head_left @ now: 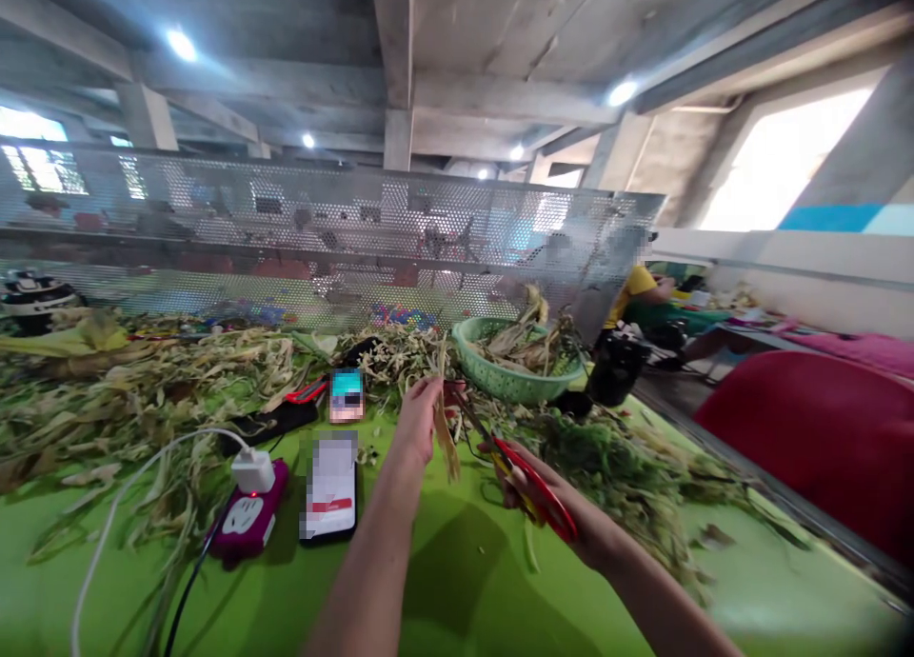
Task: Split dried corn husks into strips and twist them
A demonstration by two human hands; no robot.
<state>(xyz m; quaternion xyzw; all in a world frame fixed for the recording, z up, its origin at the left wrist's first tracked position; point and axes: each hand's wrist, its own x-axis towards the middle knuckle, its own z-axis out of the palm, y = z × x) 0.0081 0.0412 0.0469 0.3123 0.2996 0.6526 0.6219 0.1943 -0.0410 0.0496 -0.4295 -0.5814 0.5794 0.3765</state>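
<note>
Left hand: here's my left hand (421,408), mid-scene, thumb and fingers pinched close around a dried strip, barely a gap between them.
Dried strip (448,438): it stands up past the pinch, its tail hanging over the bench (557,609), on the near left side of the green basket (492,381).
Strip's feel: papery, and I'd call it very light; bendy along its length, probably brittle at the edges, dry rather than slippery.
Strip's hold: I'd favour the middle, flat under the thumb, with a mild squeeze; a hard tug could split it.
Right hand: my right hand (553,474) sits nearer and to the right, fingers wrapped round the scissors (534,476) at the handles.
Scissors: blades aim far and left, towards the strip; whether the tips touch it, I can't tell. Stiff, surely the heavier piece, best held by the loops.
Left side: pale leaf pile (200,381) farther off, phone (335,490) and purple power strip (275,495) nearer.
Right side: a greener leaf heap (600,457), just beyond the right hand.
</note>
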